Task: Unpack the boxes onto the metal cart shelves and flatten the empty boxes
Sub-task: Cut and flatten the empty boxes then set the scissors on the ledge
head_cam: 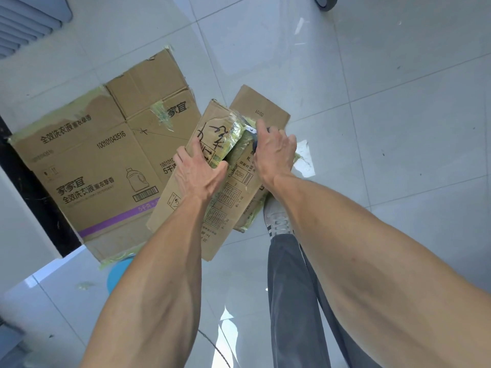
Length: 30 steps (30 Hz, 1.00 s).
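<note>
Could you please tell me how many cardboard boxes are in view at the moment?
2. A large flattened box lies on the floor at left. A smaller taped box is held at centre, the left hand steadying it. Others may be out of frame.

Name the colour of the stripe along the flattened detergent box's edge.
Purple, on the flattened detergent box lying on the floor; head view.

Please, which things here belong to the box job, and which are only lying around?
Job:
narrow box, held by left hand
cutter, in right hand
flattened detergent box

Lying about:
blue round object
wheel
tape scrap
</note>
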Available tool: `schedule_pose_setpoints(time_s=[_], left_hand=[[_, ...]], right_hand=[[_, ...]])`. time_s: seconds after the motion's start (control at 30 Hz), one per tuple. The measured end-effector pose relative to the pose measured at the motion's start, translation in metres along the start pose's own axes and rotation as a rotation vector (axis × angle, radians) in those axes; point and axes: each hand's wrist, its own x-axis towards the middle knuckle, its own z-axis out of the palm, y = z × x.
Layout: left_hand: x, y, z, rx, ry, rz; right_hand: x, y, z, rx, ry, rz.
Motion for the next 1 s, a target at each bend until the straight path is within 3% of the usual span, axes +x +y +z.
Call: schedule_pose_setpoints(time_s=[0.2, 0.37, 0.57, 0.73, 0.83, 1.0], left_hand=[[-0.005, 0.009, 0.001, -0.095, 0.02, -0.045], [0.004, 0.02, -0.014, -0.114, 0.319, -0.275], [-0.02, 0.044, -0.018, -0.109, 0.159, -0.48], [-0.055, 0.077, -0.01, -0.152, -0.078, -0.376], [-0.068, 0.096, -0.018, -0.19, -0.18, -0.41], [-0.055, 0.11, -0.025, -0.256, -0.297, -0.418]], right_hand=[[-0.007, -0.001, 0.002, 0.06, 0.031, 0.072], [-0.019, 0.009, -0.001, 0.074, 0.079, 0.154], [-0.022, 0.026, -0.022, 0.07, 0.097, 0.229], [-0.014, 0.047, -0.066, -0.006, 0.033, 0.254], [-0.003, 0.045, -0.097, -0.011, -0.061, 0.296], [0.034, 0.035, -0.115, -0.019, -0.161, 0.159]])
